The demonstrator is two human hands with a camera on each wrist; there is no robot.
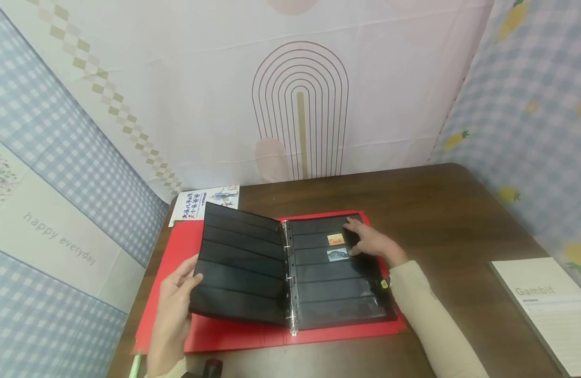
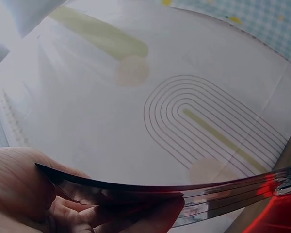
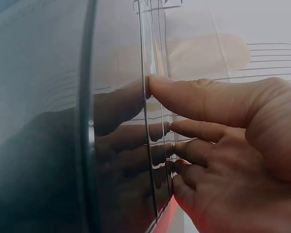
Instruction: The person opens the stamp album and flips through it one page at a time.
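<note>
A red ring binder [image 1: 165, 273] lies spread on the table, with black pocket pages in it. On the left side, my left hand [image 1: 172, 299] pinches the outer edge of a raised black page [image 1: 240, 262], thumb on top and fingers beneath. That page bends slightly in the left wrist view. My right hand [image 1: 373, 242] touches the right-hand page [image 1: 328, 286] near its outer edge, fingers extended in the right wrist view. Beside its fingertips, an orange stamp [image 1: 335, 239] sits above a bluish stamp [image 1: 338, 254] in the page's strips. Metal rings [image 1: 289, 278] run down the middle.
At the back left, a white booklet [image 1: 205, 202] lies partly behind the binder. A pale notebook marked Gambit [image 1: 546, 310] is at the table's right. A dark red-and-black object [image 1: 213, 367] shows at the front edge. Patterned cloth [image 1: 215, 105] hangs behind.
</note>
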